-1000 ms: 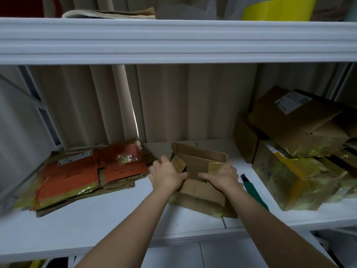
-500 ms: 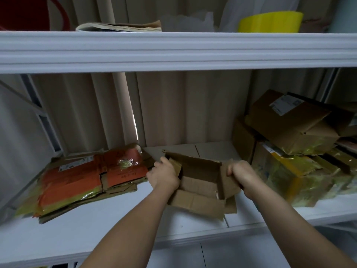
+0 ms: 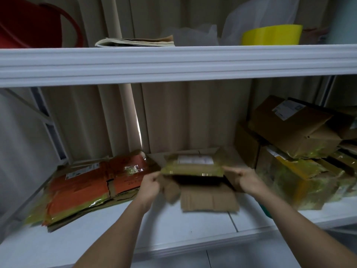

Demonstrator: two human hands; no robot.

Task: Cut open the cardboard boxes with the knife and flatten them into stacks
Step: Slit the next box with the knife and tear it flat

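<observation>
**Both hands on an opened box on the lower shelf**

Head view: the image is motion-blurred around the hands, so finger detail is hard to read. The left hand (image 3: 149,183) grips the left side of the open cardboard box (image 3: 201,182), the right hand (image 3: 244,177) grips its right flap; the box sits on the white lower shelf (image 3: 116,235), its inside dark and unreadable. A teal object (image 3: 265,210), mostly hidden behind the right forearm, cannot be identified. A flattened stack (image 3: 87,187) lies to the left, piled boxes (image 3: 301,149) to the right, cut off by the frame edge.
</observation>
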